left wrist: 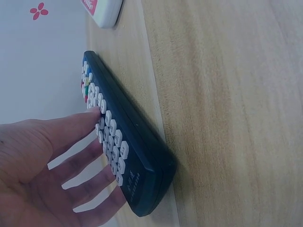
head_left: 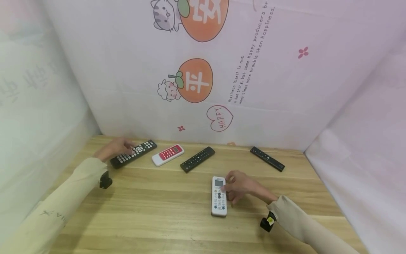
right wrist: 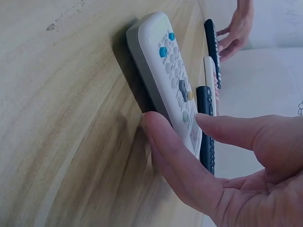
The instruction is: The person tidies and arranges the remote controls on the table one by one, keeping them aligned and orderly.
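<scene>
- The left hand (head_left: 118,146) pinches the left remote (head_left: 139,149), its thumb on the white buttons and its fingers at the long edge nearer the wall (head_left: 142,116); holding it from that side leaves the near edge uncovered.
- The left remote lies slanted at the row's left end, buttons up; whether its whole underside rests on the table (head_left: 165,218) is hard to tell.
- The right hand (head_left: 242,185) pinches the white remote (head_left: 219,204), thumb on the face just below the screen, other fingers low against its right side; the narrow body probably suits this edge grip.
- The white remote sits nearer the person than the others, screen end toward the wall, perhaps for easy reach.
- The red remote (head_left: 169,153) and middle remote (head_left: 198,159) share the left one's slant, seemingly lined up.
- The right remote (head_left: 267,158) slants the opposite way, well apart, untouched by either hand.
</scene>
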Demonstrator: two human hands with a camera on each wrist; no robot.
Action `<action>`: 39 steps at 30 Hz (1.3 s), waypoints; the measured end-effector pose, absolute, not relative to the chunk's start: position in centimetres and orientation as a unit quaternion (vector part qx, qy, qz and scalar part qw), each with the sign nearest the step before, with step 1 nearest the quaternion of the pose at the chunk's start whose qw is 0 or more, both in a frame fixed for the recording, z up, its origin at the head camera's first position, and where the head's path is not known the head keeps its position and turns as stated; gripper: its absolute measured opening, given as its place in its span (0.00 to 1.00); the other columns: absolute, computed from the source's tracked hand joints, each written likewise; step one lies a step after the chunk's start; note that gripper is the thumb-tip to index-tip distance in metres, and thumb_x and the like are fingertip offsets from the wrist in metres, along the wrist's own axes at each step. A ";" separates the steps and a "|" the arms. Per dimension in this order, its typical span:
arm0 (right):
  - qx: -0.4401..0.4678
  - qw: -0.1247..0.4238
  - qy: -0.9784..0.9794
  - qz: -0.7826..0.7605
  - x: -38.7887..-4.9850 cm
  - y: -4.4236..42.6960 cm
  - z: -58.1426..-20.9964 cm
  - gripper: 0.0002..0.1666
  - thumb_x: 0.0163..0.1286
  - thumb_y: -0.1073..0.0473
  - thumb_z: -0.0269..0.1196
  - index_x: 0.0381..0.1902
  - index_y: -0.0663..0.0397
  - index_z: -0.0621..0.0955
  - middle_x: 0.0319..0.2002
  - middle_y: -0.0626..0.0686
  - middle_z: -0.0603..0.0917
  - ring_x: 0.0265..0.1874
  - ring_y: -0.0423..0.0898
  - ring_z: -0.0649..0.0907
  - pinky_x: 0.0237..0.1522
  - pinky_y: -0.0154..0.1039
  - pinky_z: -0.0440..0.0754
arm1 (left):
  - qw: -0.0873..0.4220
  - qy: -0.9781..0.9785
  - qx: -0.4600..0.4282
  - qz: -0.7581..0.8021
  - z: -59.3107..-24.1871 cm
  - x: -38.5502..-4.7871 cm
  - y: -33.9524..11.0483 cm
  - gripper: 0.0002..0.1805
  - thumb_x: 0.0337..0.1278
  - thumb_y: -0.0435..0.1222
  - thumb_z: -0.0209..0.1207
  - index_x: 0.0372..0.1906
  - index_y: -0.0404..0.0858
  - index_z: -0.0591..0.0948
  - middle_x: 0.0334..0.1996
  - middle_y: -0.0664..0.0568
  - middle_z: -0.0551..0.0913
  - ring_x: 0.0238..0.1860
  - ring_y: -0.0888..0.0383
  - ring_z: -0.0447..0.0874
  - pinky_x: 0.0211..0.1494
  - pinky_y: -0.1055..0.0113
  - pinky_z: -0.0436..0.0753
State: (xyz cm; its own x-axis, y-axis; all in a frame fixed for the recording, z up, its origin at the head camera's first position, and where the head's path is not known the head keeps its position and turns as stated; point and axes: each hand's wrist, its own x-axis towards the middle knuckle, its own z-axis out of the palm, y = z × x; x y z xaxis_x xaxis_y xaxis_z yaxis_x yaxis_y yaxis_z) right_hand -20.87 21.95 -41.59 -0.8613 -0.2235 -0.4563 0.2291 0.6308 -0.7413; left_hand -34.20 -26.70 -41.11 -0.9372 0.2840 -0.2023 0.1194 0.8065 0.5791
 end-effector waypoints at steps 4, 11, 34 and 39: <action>0.007 0.258 0.860 -0.440 -21.1 22.1 -41.6 0.28 0.70 0.65 0.69 0.61 0.70 0.72 0.43 0.65 0.82 0.29 0.54 0.89 0.31 0.46 0.92 | 0.145 0.940 0.105 0.291 -41.1 -34.2 -26.7 0.27 0.67 0.35 0.64 0.67 0.27 0.76 0.62 0.22 0.76 0.63 0.27 0.74 0.68 0.33 0.74; -0.005 0.254 0.866 -0.430 -21.7 22.9 -41.4 0.24 0.72 0.65 0.67 0.60 0.71 0.74 0.43 0.65 0.84 0.31 0.55 0.90 0.33 0.48 0.93 | 0.128 0.937 0.122 0.303 -41.5 -33.8 -26.7 0.25 0.65 0.32 0.65 0.64 0.24 0.77 0.58 0.23 0.79 0.58 0.29 0.78 0.63 0.36 0.78; -0.071 0.216 0.874 -0.430 -25.1 27.6 -40.2 0.21 0.80 0.64 0.57 0.62 0.76 0.73 0.49 0.72 0.84 0.41 0.63 0.89 0.44 0.54 0.92 | 0.125 0.936 0.137 0.298 -41.6 -34.0 -27.0 0.27 0.66 0.33 0.65 0.65 0.23 0.76 0.59 0.22 0.79 0.60 0.28 0.79 0.65 0.36 0.79; -0.071 0.228 0.868 -0.435 -25.6 28.3 -39.9 0.23 0.78 0.66 0.56 0.63 0.78 0.71 0.49 0.71 0.84 0.40 0.61 0.90 0.43 0.53 0.92 | 0.124 0.934 0.138 0.307 -41.6 -34.0 -27.0 0.27 0.66 0.32 0.64 0.65 0.22 0.75 0.59 0.21 0.78 0.60 0.27 0.78 0.65 0.36 0.79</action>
